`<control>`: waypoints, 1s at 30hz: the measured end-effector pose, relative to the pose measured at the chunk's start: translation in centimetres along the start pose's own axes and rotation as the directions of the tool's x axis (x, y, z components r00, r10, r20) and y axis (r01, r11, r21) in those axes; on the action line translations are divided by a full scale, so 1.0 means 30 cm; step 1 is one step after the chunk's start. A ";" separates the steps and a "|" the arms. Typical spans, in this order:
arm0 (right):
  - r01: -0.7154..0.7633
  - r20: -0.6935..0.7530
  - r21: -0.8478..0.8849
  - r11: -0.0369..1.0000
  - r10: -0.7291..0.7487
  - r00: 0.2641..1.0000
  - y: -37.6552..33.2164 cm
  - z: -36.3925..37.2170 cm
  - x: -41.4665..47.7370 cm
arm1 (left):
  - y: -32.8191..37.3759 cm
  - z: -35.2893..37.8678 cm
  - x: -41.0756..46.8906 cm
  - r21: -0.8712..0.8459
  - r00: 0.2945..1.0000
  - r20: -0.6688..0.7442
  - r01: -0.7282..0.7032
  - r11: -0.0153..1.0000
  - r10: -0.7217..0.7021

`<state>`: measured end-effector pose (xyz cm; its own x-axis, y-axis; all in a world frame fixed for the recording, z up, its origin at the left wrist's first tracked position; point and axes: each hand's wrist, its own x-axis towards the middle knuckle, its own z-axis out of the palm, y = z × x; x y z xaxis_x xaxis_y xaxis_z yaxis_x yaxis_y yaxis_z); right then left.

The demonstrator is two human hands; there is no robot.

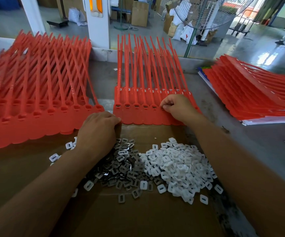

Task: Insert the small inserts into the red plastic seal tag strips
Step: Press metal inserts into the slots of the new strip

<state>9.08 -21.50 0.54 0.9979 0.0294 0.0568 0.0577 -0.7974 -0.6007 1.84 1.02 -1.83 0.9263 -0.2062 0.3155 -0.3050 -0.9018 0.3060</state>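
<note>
A red seal tag strip lies in the middle of the table with its tails pointing away from me. Several of its left sockets hold metal inserts. My right hand is over the strip's right part, thumb and forefinger pinching a small insert at a socket. My left hand has its fingers curled on the strip's near left corner. In front of me lie a heap of grey metal inserts and a heap of white plastic inserts on brown cardboard.
A large stack of red strips fills the left of the table. Another stack rests on papers at the right. Beyond the table's far edge are a white pillar, a fan and boxes on the floor.
</note>
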 end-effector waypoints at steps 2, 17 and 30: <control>-0.002 -0.007 -0.003 1.000 0.002 1.000 0.000 0.001 0.001 | 0.000 0.000 0.000 0.005 1.000 0.003 -0.001 1.000 0.001; -0.130 -0.052 0.084 0.988 0.135 0.989 -0.002 0.004 0.018 | 0.000 0.000 0.000 0.004 1.000 -0.005 -0.003 1.000 0.003; -0.100 -0.017 0.057 0.993 0.101 0.995 -0.023 -0.013 -0.013 | 0.004 -0.003 -0.004 0.007 1.000 0.010 -0.001 1.000 0.001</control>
<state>8.65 -21.21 1.25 0.9980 -0.0619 0.0095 -0.0410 -0.7606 -0.6480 1.68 0.96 -1.74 0.9282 -0.2104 0.3068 -0.3039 -0.9045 0.2991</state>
